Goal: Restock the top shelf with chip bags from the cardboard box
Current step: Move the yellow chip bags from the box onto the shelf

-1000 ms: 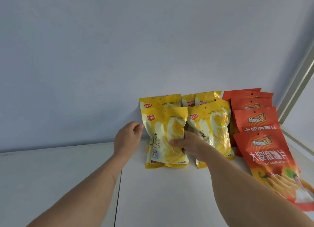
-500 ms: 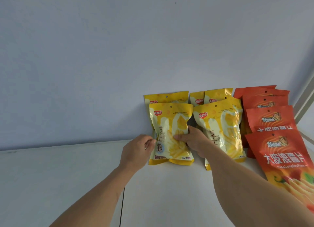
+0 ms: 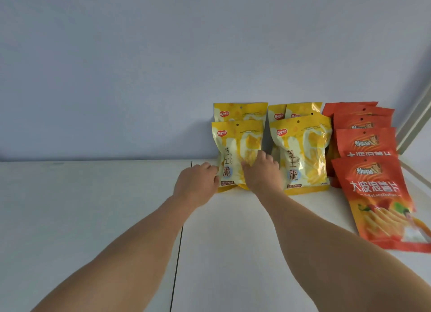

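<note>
Nearest, a red chip bag (image 3: 382, 202) leans at the front of a red row on the white shelf (image 3: 93, 206). Further in, the left hand (image 3: 197, 183) touches the front yellow chip bag (image 3: 235, 153) at its left edge, fingers curled; the right hand (image 3: 261, 174) presses its face. Behind stand more yellow bags (image 3: 300, 148), against the wall (image 3: 163, 66).

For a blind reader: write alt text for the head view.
Both hands, left hand and right hand, steady an upright yellow chip bag on a white shelf. More yellow bags and orange bags stand to its right.
</note>
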Demonstrator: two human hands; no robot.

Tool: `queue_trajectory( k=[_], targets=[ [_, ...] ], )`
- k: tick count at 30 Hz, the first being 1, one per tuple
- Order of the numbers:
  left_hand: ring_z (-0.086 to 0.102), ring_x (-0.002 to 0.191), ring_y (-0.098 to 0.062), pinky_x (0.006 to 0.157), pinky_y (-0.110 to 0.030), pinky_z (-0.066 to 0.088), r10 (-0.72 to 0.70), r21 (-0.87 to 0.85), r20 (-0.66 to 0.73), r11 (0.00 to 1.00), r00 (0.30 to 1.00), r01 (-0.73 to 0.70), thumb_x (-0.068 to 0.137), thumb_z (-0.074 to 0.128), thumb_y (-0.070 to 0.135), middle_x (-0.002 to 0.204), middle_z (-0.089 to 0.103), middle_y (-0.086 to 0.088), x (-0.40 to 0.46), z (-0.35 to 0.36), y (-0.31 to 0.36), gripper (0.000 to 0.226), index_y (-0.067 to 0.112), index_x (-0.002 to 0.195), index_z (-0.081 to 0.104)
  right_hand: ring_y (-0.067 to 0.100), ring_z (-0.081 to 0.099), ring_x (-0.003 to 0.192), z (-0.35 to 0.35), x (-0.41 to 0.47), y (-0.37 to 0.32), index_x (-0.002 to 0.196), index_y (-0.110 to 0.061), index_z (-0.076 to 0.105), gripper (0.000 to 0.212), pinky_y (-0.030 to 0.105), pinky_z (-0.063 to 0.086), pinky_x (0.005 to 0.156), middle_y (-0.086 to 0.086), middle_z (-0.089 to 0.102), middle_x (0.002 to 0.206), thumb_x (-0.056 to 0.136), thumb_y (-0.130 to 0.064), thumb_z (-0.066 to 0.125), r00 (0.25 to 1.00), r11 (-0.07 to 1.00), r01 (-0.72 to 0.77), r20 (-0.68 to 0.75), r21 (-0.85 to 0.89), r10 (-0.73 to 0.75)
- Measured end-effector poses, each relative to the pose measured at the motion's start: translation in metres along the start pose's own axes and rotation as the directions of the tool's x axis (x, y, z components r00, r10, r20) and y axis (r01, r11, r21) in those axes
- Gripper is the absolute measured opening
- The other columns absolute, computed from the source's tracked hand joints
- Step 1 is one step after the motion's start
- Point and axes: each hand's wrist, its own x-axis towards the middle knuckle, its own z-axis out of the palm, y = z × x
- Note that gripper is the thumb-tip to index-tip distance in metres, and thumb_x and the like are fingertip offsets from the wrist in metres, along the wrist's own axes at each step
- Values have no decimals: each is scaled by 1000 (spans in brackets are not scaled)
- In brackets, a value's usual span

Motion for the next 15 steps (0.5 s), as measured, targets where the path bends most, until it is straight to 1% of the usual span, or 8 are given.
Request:
queue_trajectory(
  k=[1, 2, 4, 5, 7, 9, 12, 15],
  targets=[
    [62, 101, -24, 73, -34, 42, 33, 100, 10, 994, 999, -34, 106, 34, 34, 116, 63, -1, -13, -4, -1, 34, 17, 120, 61, 32, 47, 128, 2, -17, -1, 140, -11, 41, 51, 45, 43, 103, 11, 51, 138, 101, -44, 45, 992, 984, 113, -38, -141, -119],
    [62, 102, -25, 72, -34, 38, 51, 184, 27, 981, 998, -55, 106, 34, 32, 115, 62, -2, -28, -8, -2, 34, 16, 120, 60, 31, 46, 128, 5, -35, -2, 138, -13, 44, 45, 43, 40, 104, 8, 51, 137, 102, -39, 45, 968, 940, 232, -34, -251, -248],
    [61, 103, -26, 73, -34, 34, 38, 294, 57, 954, 998, -53, 106, 35, 29, 116, 62, -4, -63, -16, -1, 32, 15, 119, 60, 29, 47, 125, 9, -71, -3, 134, -17, 50, 35, 40, 38, 102, 6, 54, 133, 101, -27, 45, 882, 805, 457, 73, -379, -466],
    [61, 103, -27, 73, -34, 33, 21, 327, 61, 944, 998, -40, 105, 35, 28, 116, 62, -4, -83, -20, 2, 32, 14, 119, 61, 28, 49, 123, 10, -88, -4, 131, -17, 52, 33, 39, 38, 101, 5, 56, 131, 100, -24, 45, 836, 742, 534, 120, -405, -536],
    [61, 103, -28, 73, -34, 32, -38, 360, 60, 933, 997, 14, 105, 36, 26, 115, 62, -5, -128, -26, 8, 31, 13, 119, 61, 28, 51, 120, 9, -126, -4, 125, -17, 56, 28, 39, 38, 99, 6, 58, 127, 100, -21, 45, 757, 652, 634, 164, -415, -632],
    [62, 102, -27, 73, -34, 32, -119, 376, 52, 922, 992, 91, 104, 37, 25, 114, 63, -5, -180, -34, 16, 32, 14, 119, 62, 27, 52, 116, 6, -165, -4, 121, -17, 58, 25, 38, 38, 97, 4, 59, 122, 100, -19, 43, 687, 587, 710, 199, -390, -698],
    [61, 105, -27, 74, -34, 36, -252, 371, 77, 905, 965, 207, 104, 36, 24, 117, 62, -5, -262, -48, 30, 32, 14, 121, 61, 26, 53, 114, 3, -227, -6, 119, -18, 58, 25, 36, 38, 94, 3, 60, 120, 99, -17, 43, 596, 518, 793, 231, -321, -769],
    [60, 106, -26, 78, -36, 42, -353, 375, 115, 881, 928, 289, 106, 36, 25, 117, 61, -5, -342, -64, 42, 31, 15, 124, 59, 25, 54, 113, 3, -293, -8, 119, -18, 58, 25, 35, 39, 93, 2, 61, 119, 98, -17, 44, 511, 446, 854, 273, -269, -815]
  ],
)
